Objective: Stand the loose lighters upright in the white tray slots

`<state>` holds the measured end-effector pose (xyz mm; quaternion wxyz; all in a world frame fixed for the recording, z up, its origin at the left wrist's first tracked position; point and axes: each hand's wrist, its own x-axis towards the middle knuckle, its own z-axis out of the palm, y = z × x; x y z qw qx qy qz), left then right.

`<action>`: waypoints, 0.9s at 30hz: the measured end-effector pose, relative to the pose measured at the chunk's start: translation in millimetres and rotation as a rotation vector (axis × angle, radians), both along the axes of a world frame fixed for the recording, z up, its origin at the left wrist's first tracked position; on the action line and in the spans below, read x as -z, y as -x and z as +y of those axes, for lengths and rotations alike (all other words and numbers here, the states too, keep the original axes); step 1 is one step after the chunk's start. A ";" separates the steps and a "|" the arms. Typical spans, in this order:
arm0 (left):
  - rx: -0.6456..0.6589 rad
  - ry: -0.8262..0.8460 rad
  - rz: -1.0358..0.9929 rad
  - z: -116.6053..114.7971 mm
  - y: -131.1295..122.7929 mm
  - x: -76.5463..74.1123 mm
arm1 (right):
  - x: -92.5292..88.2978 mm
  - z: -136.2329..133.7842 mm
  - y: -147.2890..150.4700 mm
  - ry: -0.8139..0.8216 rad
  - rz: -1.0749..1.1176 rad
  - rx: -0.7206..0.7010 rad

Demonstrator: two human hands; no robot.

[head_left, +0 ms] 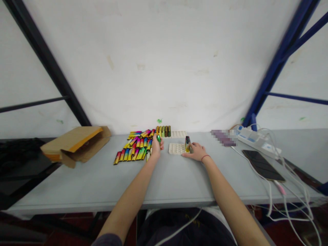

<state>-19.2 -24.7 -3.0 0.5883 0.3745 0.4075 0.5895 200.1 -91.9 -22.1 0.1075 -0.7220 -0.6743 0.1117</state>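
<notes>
A heap of rainbow-coloured small sticks (134, 149) lies on the grey table (164, 181). My left hand (156, 147) is closed at the heap's right edge, gripping one stick with a green tip. A white tray with round cells (176, 149) lies just right of it, with a few upright sticks (188, 143) standing in its right end. My right hand (196, 152) rests at that end of the tray, fingers curled against the upright sticks. A row of upright sticks (163, 131) and a second white tray (179, 134) stand farther back by the wall.
An open cardboard box (75, 145) lies on its side at the left. At the right are a dark phone (262, 165), a white power strip (256, 139) and several loose white cables (287, 201) running over the table's edge. A white wall rises behind the table.
</notes>
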 end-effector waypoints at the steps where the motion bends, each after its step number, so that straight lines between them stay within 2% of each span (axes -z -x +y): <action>1: 0.018 0.015 -0.015 -2.8 -1.5 -0.7 | 0.1 0.0 -0.1 0.000 0.001 -0.001; 8: 0.094 -0.004 -0.033 -14.8 -11.0 -0.6 | 3.9 2.0 -1.9 -0.015 -0.013 -0.011; 14: 0.061 0.093 -0.022 -16.0 -17.7 -0.2 | 4.4 2.2 -2.4 -0.016 -0.024 -0.010; 18: 0.020 0.106 -0.048 -18.4 -22.9 1.2 | 4.6 2.4 -2.5 -0.005 -0.020 -0.010; 27: 0.032 0.123 -0.064 -21.1 -28.2 10.5 | 4.1 2.5 -2.6 -0.005 -0.024 -0.008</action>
